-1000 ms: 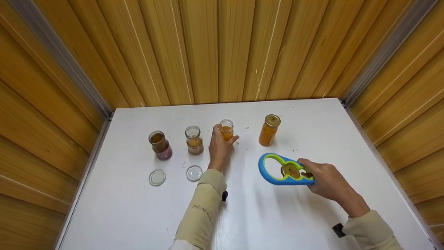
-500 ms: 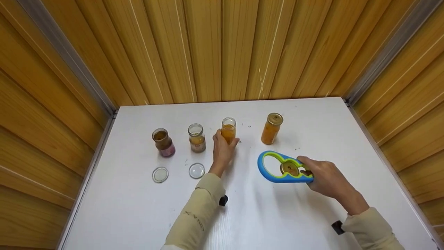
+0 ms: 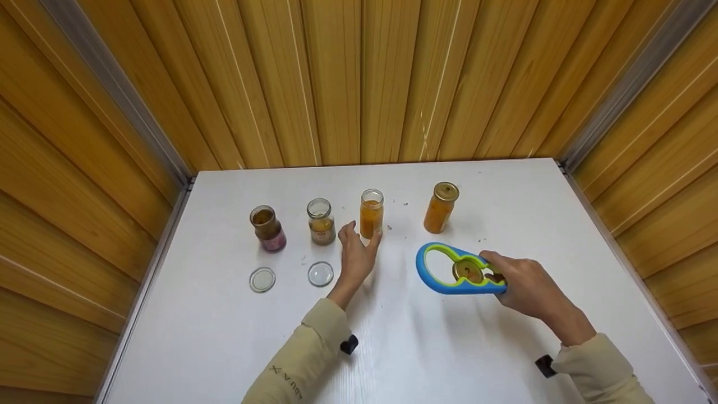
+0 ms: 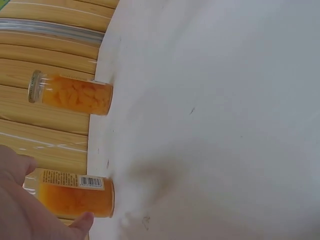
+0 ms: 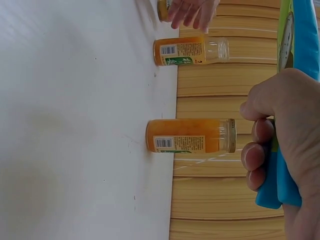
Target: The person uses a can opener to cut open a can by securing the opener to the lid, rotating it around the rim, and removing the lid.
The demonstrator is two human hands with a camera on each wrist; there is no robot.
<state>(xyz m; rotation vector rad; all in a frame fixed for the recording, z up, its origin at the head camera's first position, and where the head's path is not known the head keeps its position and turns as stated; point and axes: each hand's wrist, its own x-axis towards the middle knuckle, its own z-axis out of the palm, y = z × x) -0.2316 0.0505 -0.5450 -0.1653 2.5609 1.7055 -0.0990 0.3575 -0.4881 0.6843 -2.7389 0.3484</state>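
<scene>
My left hand [image 3: 358, 257] lies just in front of an uncapped glass jar of orange fruit [image 3: 371, 216], thumb and fingers spread. In the right wrist view a small gap shows between that hand [image 5: 195, 12] and the jar [image 5: 182, 51], which stands upright. My right hand [image 3: 530, 285] grips the handle of a blue and green jar opener [image 3: 468, 289], raised over the table. A gold lid [image 3: 468, 271] sits between the opener's green inner edges. Behind the opener stands a second jar of orange fruit [image 3: 439, 214], its gold lid on.
Left of the uncapped fruit jar stand a jar with pale yellow contents [image 3: 321, 227] and a dark jar [image 3: 271, 234], both uncapped. Two lids [image 3: 262, 279] [image 3: 320, 274] lie before them on the white table [image 3: 213, 336]. Wood-patterned panels [image 3: 359, 84] rise behind and at both sides.
My left hand has let go of the uncapped fruit jar and drawn back toward me, its fingers opening. The right hand still holds the jar opener with the lid, almost unmoved.
</scene>
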